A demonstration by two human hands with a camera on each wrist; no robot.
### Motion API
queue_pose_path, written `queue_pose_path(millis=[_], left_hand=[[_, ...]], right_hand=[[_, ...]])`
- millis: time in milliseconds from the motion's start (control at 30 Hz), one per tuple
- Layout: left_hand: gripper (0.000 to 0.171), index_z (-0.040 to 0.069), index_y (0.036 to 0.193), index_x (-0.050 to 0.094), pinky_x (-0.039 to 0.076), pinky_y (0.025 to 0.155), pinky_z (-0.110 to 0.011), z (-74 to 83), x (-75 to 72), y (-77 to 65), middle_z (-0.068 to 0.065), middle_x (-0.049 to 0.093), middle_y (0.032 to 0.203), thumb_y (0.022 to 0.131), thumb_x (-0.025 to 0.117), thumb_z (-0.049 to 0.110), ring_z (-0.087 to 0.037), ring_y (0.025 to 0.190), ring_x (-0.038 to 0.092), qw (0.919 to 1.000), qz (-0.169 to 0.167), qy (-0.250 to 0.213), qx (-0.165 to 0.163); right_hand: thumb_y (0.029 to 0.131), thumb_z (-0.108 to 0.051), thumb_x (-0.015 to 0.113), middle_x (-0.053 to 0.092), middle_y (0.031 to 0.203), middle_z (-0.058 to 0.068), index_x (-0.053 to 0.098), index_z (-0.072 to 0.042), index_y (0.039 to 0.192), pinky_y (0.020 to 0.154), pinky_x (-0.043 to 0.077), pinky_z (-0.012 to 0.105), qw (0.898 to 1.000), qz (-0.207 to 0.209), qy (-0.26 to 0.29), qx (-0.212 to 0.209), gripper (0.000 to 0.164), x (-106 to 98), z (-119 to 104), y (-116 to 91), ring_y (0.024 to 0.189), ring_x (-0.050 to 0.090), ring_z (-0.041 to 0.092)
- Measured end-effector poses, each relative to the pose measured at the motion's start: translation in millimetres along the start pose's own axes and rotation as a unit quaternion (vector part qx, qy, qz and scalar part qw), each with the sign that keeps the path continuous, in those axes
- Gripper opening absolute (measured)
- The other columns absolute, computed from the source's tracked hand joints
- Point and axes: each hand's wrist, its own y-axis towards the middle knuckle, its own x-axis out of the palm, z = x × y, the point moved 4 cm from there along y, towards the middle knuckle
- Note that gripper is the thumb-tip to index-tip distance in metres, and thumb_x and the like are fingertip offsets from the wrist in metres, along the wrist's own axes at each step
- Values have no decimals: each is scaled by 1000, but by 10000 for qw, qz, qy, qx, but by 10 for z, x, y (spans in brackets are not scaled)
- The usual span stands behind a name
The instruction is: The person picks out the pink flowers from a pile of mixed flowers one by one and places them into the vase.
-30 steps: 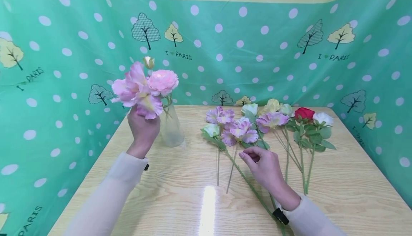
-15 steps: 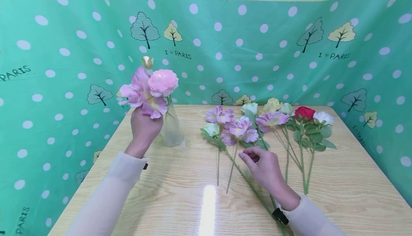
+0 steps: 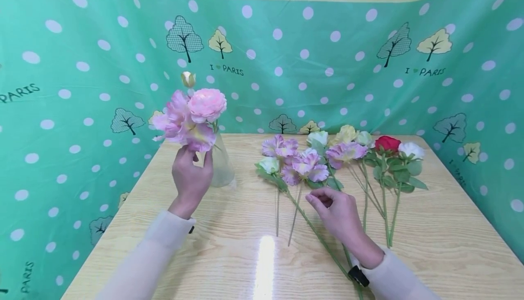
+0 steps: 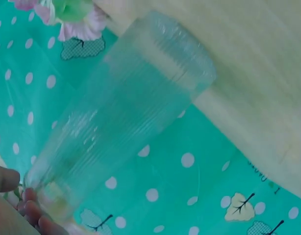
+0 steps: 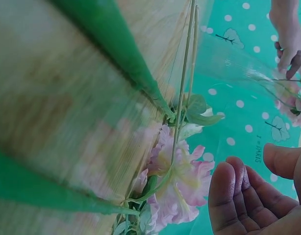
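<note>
The pinkish-purple flower (image 3: 180,120), all thin, ruffled petals with a yellowish flush, sits at the left grip (image 3: 191,179), beside the vase's mouth. There my thumb and fingers are bent close beneath the petals; whether they pinch the stem, I cannot tell. Just next to it are a round, densely layered pink bloom (image 3: 207,104) and a small cream bud (image 3: 188,79).

The vase (image 3: 222,166) is clear, finely ribbed and tapered, wide at its base and narrow at the neck. Thin stems reach into its upper part; I can't tell which belongs to which bloom.

My right grip (image 5: 253,200) holds nothing, thumb apart from loosely bent fingers, above green stems lying on the wood-grained counter (image 3: 229,254). Beyond it lie frilly purple blooms (image 3: 304,166), a red rose (image 3: 387,143) and a white rose (image 3: 410,150). Dotted green cloth (image 3: 286,59) hangs behind.
</note>
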Motion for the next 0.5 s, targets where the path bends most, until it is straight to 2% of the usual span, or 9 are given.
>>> queue_pose_path(millis=[167,367,500], left_hand=[[14,-4,81,61,38,59,-39,54,-8,-120,-17,55,69,82,72,3,-32,63,51,9998,180,-46,-41],[14,-1,84,65,38,56,-40,60,17,-251,-16,58,70,82,77,4,-33,62,53,9993,-199,45,-308],[16,-1,91,69,40,56,-38,74,42,-327,-14,65,77,82,80,5,-29,65,55,9977,-538,84,-398]], right_hand=[[93,-18,78,70,76,-4,79,-10,95,59,52,23,10000,50,-32,-33,9,-12,15,-1,66,62,7],[92,-18,79,70,75,-4,78,-9,95,58,52,23,10000,83,-47,-23,9,-22,22,-8,66,62,8],[92,-18,79,70,75,-4,79,-10,94,58,52,23,9999,91,-37,-34,9,-23,27,-13,65,62,8]])
